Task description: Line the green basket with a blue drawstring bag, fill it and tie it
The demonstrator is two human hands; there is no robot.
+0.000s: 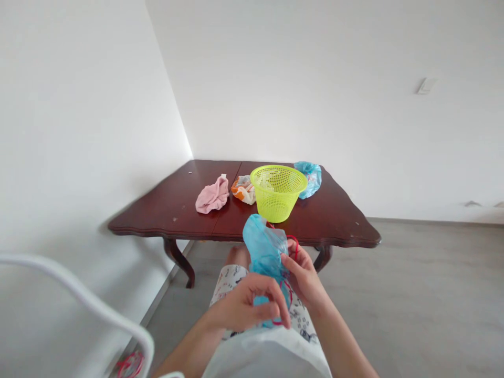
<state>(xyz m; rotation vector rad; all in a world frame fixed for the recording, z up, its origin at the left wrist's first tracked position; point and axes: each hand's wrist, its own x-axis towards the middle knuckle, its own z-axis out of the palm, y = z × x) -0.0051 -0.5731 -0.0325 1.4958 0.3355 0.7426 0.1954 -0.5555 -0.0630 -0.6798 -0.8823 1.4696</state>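
Observation:
A crumpled, sheer blue drawstring bag hangs over my lap in front of the table. My right hand is closed on its gathered side, thumb against the fingers. A loop of red drawstring rises beside those fingers. My left hand is in front of the bag's lower part, with fingers curled towards the thumb. Red cord shows at the left fingertips, partly hidden by the hand. Just beyond the bag, a yellow-green plastic basket stands upright on the table.
On the dark wooden table lie a pink cloth, an orange and white crumpled item left of the basket, and another blue bag behind it. A white curved tube crosses the lower left. Walls stand left and behind.

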